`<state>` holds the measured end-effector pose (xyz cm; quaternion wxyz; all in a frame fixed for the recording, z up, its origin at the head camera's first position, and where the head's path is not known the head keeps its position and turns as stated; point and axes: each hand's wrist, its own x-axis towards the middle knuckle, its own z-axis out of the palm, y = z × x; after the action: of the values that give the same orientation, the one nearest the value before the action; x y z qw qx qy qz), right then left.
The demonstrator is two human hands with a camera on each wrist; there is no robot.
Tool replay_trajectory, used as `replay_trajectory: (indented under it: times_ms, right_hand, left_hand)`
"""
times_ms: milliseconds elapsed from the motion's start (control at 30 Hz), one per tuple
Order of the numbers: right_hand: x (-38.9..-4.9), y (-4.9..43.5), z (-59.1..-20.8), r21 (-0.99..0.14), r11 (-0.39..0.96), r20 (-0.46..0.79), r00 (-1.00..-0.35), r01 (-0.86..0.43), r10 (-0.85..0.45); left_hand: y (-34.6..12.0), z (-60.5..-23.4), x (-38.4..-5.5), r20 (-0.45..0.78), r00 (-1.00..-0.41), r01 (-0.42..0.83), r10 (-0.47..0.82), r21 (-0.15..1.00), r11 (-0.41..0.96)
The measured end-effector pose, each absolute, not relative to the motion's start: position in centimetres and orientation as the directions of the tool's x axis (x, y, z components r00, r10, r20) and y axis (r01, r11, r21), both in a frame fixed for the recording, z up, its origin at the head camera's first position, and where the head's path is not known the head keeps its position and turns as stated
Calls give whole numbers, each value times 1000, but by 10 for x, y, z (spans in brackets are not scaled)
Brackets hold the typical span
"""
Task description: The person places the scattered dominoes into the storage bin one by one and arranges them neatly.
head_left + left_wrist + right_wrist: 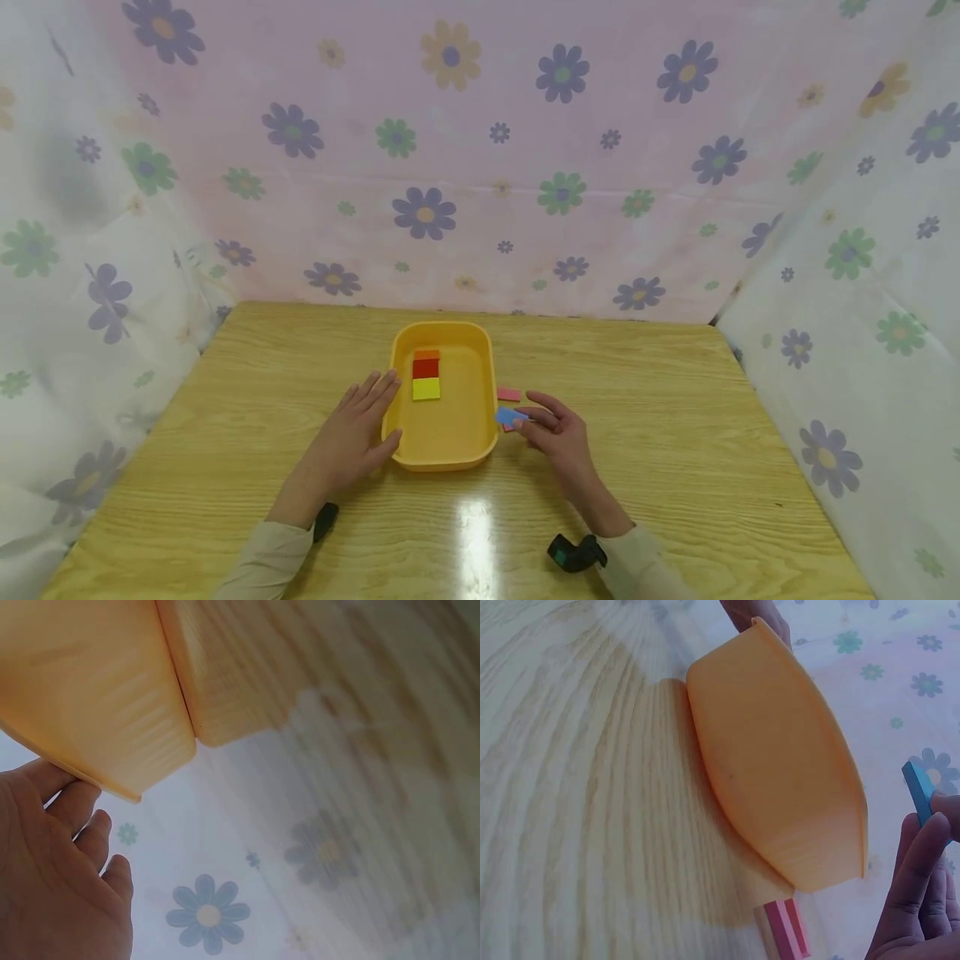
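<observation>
Currently, in the lower middle of the head view, the right hand (pixel 561 442) pinches the blue block (pixel 510 416) between thumb and fingers beside the yellow tray's (pixel 461 421) right edge, while the left hand (pixel 341 442), fingers loosely extended, touches its left rim. Handling it well probably means a light pinch, fingertips clear of the rim, and the left hand steadying the tray without nudging the yellow block (pixel 426 389) in its left half.
</observation>
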<state>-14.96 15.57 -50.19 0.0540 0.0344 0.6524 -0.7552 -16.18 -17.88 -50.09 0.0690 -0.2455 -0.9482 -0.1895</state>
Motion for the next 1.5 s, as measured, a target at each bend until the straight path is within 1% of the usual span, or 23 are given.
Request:
replay_trajectory:
  times_ms: [167, 367, 567, 833, 1233, 1367, 1500]
  right_hand:
    - [-153, 145, -497, -976, -192, -98, -995, 103, -33]
    - [-157, 133, -492, -974, -224, -38, -999, 44, -33]
    - [-163, 120, -487, -976, -216, -2, -999, 11, -44]
    - [-177, 103, -476, -994, -99, -38, -998, 42, -46]
    - [-208, 77, -462, -996, 62, -72, -990, 65, -121]
    - [-219, 69, -458, -989, 110, -116, -982, 100, -148]
    - [-229, 60, -456, -971, 193, -182, -964, 144, -196]
  left_hand:
    - [-179, -501, -162, 235, -867, 497, 440, 330, 803]
    - [-179, -501, -161, 230, -868, 495, 439, 335, 802]
    - [-178, -499, -161, 228, -871, 491, 436, 337, 804]
    - [-179, -500, -160, 231, -871, 490, 434, 334, 805]
    - [-179, -500, -161, 244, -865, 500, 439, 326, 803]
    - [-179, -501, -161, 246, -863, 502, 440, 325, 802]
    - [-180, -501, -162, 239, -866, 498, 440, 328, 802]
